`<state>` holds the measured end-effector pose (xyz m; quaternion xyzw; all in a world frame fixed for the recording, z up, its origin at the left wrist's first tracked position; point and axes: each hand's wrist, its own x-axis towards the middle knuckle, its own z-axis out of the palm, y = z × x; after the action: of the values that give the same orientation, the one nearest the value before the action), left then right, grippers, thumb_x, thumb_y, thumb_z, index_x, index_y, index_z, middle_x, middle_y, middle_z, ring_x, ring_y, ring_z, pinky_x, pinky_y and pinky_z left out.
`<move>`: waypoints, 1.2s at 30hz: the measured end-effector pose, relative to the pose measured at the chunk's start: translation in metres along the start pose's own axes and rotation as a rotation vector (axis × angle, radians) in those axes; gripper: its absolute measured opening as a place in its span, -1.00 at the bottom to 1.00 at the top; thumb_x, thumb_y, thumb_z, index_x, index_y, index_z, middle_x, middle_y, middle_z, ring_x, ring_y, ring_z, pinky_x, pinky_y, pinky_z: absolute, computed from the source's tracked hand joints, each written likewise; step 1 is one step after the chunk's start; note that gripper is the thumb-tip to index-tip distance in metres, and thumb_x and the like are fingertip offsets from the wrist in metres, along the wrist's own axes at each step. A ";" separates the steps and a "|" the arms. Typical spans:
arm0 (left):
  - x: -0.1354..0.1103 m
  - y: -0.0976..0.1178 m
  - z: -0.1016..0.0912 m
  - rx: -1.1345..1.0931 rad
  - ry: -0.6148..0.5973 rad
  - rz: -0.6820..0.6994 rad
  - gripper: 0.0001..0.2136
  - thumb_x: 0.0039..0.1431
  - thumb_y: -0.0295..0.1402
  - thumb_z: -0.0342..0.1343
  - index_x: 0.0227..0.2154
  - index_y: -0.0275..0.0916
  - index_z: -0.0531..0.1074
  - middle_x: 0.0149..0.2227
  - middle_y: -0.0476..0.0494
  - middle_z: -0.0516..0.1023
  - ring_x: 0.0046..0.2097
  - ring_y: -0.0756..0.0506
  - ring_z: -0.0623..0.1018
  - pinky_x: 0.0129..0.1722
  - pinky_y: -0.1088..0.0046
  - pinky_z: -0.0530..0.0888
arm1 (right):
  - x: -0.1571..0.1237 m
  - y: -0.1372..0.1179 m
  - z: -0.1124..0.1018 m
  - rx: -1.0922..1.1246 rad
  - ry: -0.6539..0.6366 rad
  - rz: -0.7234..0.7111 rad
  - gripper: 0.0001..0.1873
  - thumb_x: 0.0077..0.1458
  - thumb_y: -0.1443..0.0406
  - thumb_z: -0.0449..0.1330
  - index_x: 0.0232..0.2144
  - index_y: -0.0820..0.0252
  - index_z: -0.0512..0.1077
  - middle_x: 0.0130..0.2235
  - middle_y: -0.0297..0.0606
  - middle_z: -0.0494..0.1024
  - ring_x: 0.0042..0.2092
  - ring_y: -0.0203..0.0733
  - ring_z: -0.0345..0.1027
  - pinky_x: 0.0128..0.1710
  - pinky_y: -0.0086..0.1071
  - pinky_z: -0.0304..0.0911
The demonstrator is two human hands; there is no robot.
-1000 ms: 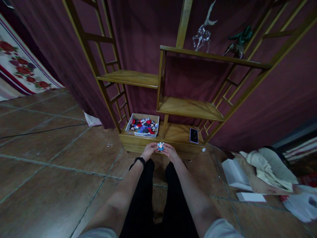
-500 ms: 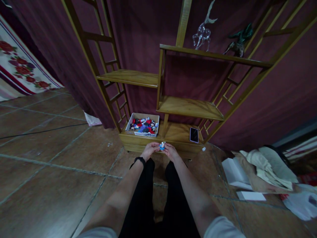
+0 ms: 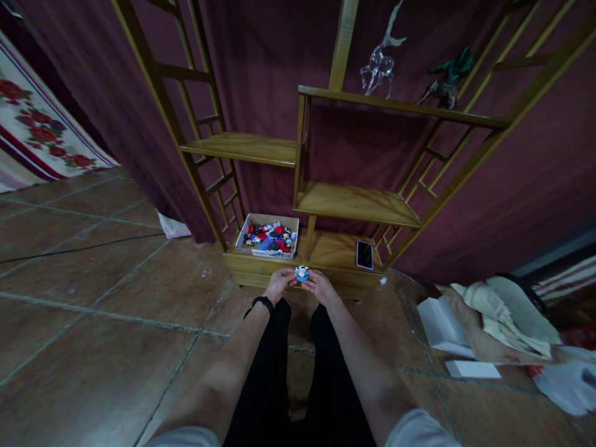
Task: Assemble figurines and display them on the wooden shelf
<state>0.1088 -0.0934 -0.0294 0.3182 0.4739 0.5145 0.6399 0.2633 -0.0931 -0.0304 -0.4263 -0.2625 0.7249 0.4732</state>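
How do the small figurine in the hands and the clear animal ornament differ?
The small figurine is mostly blue and white; the clear animal ornament is see-through. The figurine is held between the left hand and right hand, while the ornament stands on the upper shelf. The figurine is compact; the ornament has long, thin legs. Both are figures.

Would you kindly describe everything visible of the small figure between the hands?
The small figure looks like plastic, mostly white with black on top and a blue base. It appears roughly upright, held off any surface between the fingers of the left hand and right hand, before the wooden shelf unit. Finer details are too small to tell.
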 end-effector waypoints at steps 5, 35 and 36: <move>-0.001 0.002 0.000 0.003 -0.016 -0.008 -0.77 -0.26 -0.37 0.32 -0.47 -0.35 0.49 -0.44 -0.15 0.54 -0.44 0.03 0.48 -0.40 0.53 0.40 | 0.000 0.000 0.001 0.013 -0.016 -0.021 -0.81 -0.09 0.25 0.25 -0.38 0.16 0.35 -0.32 -0.27 0.55 -0.32 -0.23 0.46 -0.20 -0.27 0.36; 0.000 0.000 0.001 -0.027 -0.083 -0.041 -0.83 -0.21 -0.48 0.25 -0.44 -0.32 0.50 -0.48 -0.10 0.53 -0.44 0.02 0.47 -0.37 0.52 0.38 | 0.000 0.008 0.005 -0.091 -0.087 -0.088 -0.68 -0.28 0.40 0.28 -0.35 0.19 0.40 -0.37 -0.33 0.52 -0.34 -0.24 0.43 -0.28 -0.32 0.37; -0.001 0.001 0.001 -0.024 -0.091 -0.047 -0.83 -0.21 -0.48 0.24 -0.44 -0.31 0.50 -0.48 -0.10 0.53 -0.44 0.02 0.47 -0.37 0.51 0.39 | 0.001 0.008 0.005 -0.092 -0.070 -0.093 -0.69 -0.28 0.40 0.27 -0.35 0.19 0.39 -0.38 -0.33 0.52 -0.35 -0.25 0.43 -0.29 -0.33 0.37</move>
<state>0.1099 -0.0937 -0.0282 0.3222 0.4455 0.4899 0.6766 0.2551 -0.0953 -0.0352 -0.4093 -0.3313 0.7039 0.4767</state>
